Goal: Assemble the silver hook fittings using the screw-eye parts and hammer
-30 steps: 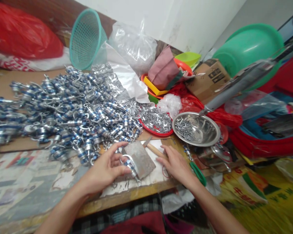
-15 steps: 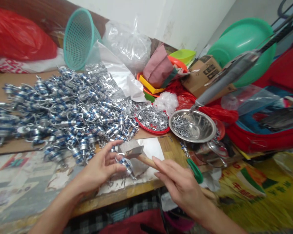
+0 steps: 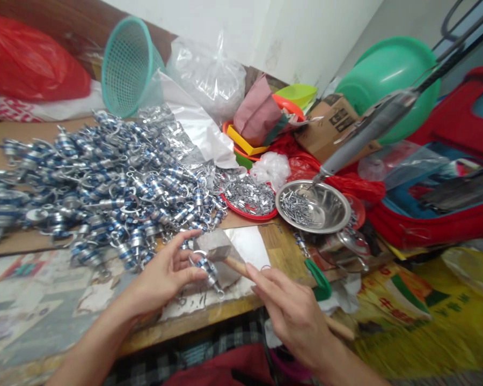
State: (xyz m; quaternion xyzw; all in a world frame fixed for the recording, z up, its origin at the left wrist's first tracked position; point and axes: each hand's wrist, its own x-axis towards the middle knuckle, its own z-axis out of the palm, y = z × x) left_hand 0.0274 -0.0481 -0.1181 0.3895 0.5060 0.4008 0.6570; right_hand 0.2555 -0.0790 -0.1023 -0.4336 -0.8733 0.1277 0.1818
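Observation:
My left hand [image 3: 167,273] pinches a small blue-and-silver metal fitting [image 3: 210,274] with a ring and a thin looped end. The fitting lies tilted against a grey metal block [image 3: 230,274] near the table's front edge. My right hand [image 3: 287,303] is closed around the wooden handle of a hammer [image 3: 216,253]. The hammer's head is over the block, right beside the fitting's ring; whether it touches cannot be made out. A white sheet [image 3: 254,244] lies under the block. Left of my hands spreads a large heap of similar fittings [image 3: 121,182].
Behind the block stand a red plate [image 3: 261,217] of small metal clips and a steel bowl [image 3: 336,209] holding metal pins. A grey spring-hung tool [image 3: 354,142] hangs over the bowl. Green-handled pliers [image 3: 320,279] lie at the right edge. A teal basket [image 3: 126,67] leans behind.
The hammer's head has shifted slightly down and left toward the block, and my right hand has lowered a little. My left hand keeps its grip on the fitting. The view has shifted slightly.

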